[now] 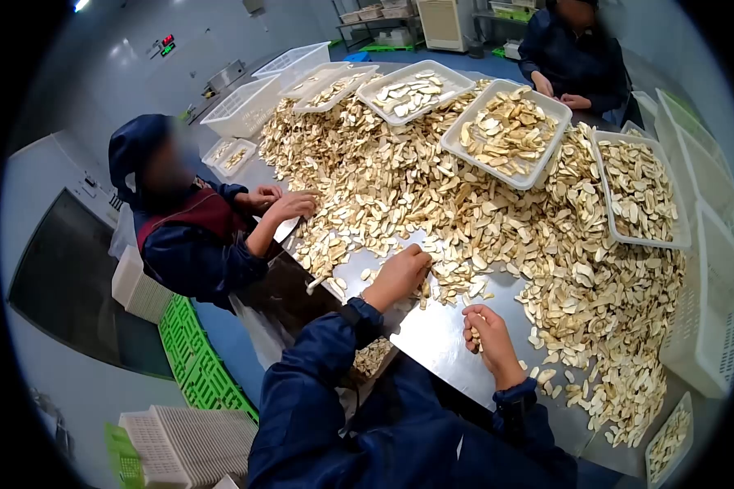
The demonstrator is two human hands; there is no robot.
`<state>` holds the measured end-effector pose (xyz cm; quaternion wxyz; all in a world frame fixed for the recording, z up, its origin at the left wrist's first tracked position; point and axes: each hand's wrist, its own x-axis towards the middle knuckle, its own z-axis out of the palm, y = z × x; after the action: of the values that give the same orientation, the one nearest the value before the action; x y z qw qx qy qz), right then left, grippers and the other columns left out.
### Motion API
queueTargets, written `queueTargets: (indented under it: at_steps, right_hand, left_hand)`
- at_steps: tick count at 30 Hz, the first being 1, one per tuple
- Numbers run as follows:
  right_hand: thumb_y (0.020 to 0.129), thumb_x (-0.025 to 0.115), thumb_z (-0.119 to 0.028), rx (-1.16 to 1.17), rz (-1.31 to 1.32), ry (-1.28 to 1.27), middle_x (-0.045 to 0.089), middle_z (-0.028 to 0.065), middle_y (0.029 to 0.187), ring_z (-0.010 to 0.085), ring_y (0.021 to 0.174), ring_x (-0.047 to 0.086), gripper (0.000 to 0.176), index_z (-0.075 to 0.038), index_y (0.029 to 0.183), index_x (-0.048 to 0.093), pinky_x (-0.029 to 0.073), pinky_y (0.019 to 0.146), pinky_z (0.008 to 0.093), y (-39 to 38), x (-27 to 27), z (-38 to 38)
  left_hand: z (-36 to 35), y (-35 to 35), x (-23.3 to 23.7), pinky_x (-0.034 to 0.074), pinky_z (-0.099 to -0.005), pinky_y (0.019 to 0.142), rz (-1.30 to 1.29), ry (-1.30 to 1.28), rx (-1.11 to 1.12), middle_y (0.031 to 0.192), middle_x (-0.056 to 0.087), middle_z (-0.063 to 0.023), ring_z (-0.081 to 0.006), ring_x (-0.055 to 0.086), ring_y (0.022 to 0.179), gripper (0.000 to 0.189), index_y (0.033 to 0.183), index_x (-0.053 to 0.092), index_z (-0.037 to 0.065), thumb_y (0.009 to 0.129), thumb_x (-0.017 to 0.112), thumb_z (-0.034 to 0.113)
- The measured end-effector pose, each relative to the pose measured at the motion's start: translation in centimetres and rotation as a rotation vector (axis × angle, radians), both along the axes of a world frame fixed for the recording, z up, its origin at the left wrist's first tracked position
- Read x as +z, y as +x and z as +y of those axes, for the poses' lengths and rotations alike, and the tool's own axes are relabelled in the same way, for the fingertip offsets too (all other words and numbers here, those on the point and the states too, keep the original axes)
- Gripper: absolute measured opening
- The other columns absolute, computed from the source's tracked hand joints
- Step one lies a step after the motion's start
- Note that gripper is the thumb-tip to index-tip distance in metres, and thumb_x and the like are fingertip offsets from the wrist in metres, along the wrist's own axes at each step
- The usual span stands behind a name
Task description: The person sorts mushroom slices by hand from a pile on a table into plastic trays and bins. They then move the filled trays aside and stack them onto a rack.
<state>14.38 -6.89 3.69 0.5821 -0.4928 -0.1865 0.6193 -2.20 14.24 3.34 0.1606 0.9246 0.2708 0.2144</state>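
Note:
A large heap of pale, dried slices with brownish edges (pixel 457 204) covers much of the metal table (pixel 444 326). My left hand (pixel 400 275) reaches to the heap's near edge, its fingers curled down among the slices; what they grip is hidden. To its right, my right hand (pixel 491 338) is raised a little over the bare metal, thumb and fingers closed round a few slices that show between them. Loose slices (pixel 461 281) lie between the two hands, and more (pixel 546 379) lie beside my right wrist.
Shallow white trays of slices rest on the heap, one at the centre right (pixel 538 178) and another at the right (pixel 640 240). A co-worker (pixel 196 220) handles slices at the left; another person (pixel 575 61) is across the table. White baskets (pixel 705 326) line the right edge.

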Motion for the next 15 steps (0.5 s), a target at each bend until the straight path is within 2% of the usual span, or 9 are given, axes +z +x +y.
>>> queueTargets:
  at_steps: [5, 8, 9, 11, 12, 13, 15]
  right_hand:
    - [0.098, 0.056, -0.014, 0.006, -0.015, -0.005, 0.057, -0.0008, 0.075, 0.0079, 0.055, 0.051, 0.015, -0.005, 0.109, 0.061, 0.040, 0.049, 0.0215, 0.1, 0.1, 0.0]
    - [0.099, 0.056, -0.015, 0.004, -0.012, 0.004, 0.057, -0.0010, 0.075, 0.0076, 0.055, 0.051, 0.015, -0.005, 0.109, 0.061, 0.039, 0.049, 0.0212, 0.0, -0.2, -0.1]
    - [0.099, 0.056, -0.015, 0.005, -0.009, 0.006, 0.057, -0.0010, 0.075, 0.0075, 0.055, 0.052, 0.016, -0.005, 0.109, 0.061, 0.040, 0.049, 0.0211, 0.1, -0.1, -0.1]
    - [0.099, 0.056, -0.016, 0.005, 0.007, 0.012, 0.058, -0.0007, 0.077, 0.0073, 0.058, 0.052, 0.016, -0.005, 0.109, 0.061, 0.040, 0.049, 0.0210, 0.1, -0.1, -0.2]
    - [0.100, 0.056, -0.016, 0.006, 0.017, 0.018, 0.058, -0.0006, 0.078, 0.0071, 0.059, 0.053, 0.016, -0.005, 0.110, 0.061, 0.041, 0.050, 0.0209, 0.2, -0.2, -0.2]
    - [0.100, 0.056, -0.016, 0.009, 0.025, 0.026, 0.058, -0.0004, 0.080, 0.0070, 0.061, 0.054, 0.016, -0.004, 0.110, 0.061, 0.041, 0.050, 0.0208, 0.3, -0.3, -0.2]
    - [0.101, 0.055, -0.019, 0.022, 0.076, 0.022, 0.060, 0.0008, 0.085, 0.0086, 0.067, 0.058, 0.019, -0.004, 0.111, 0.060, 0.044, 0.052, 0.0215, 0.5, -0.6, -0.1]
  left_hand:
    - [0.8, 0.3, -1.1, 0.053, -0.0439, 0.072, 0.013, 0.016, 0.006, 0.094, 0.062, -0.0143, -0.0386, 0.063, 0.083, 0.012, 0.097, 0.067, 0.005, 0.088, 0.068, 0.013]
    - [0.8, -0.1, 0.2, 0.053, -0.0425, 0.070, 0.074, 0.017, 0.033, 0.092, 0.063, -0.0150, -0.0364, 0.064, 0.079, 0.015, 0.100, 0.068, 0.005, 0.087, 0.069, 0.013]
    - [1.5, -0.6, -0.1, 0.052, -0.0367, 0.063, -0.095, -0.145, 0.107, 0.088, 0.065, -0.0089, -0.0260, 0.064, 0.071, 0.018, 0.105, 0.068, 0.005, 0.089, 0.067, 0.013]
    - [2.0, -1.8, -0.9, 0.048, -0.0283, 0.060, -0.429, -0.723, 0.270, 0.087, 0.065, -0.0017, -0.0148, 0.061, 0.069, 0.020, 0.111, 0.067, 0.005, 0.093, 0.065, 0.013]
    - [0.3, -1.9, 1.7, 0.046, -0.0268, 0.060, -0.704, -1.099, 0.297, 0.081, 0.059, 0.0021, -0.0121, 0.056, 0.068, 0.020, 0.111, 0.066, 0.003, 0.096, 0.062, 0.016]
    - [-0.3, -2.1, 2.2, 0.045, -0.0255, 0.061, -0.834, -1.322, 0.391, 0.083, 0.060, -0.0005, -0.0134, 0.057, 0.070, 0.018, 0.110, 0.063, 0.004, 0.098, 0.058, 0.017]
    - [-1.8, -2.9, 1.5, 0.053, -0.0262, 0.064, -1.123, -1.542, 0.206, 0.085, 0.061, -0.0014, -0.0135, 0.062, 0.077, 0.015, 0.102, 0.060, 0.007, 0.099, 0.055, 0.020]
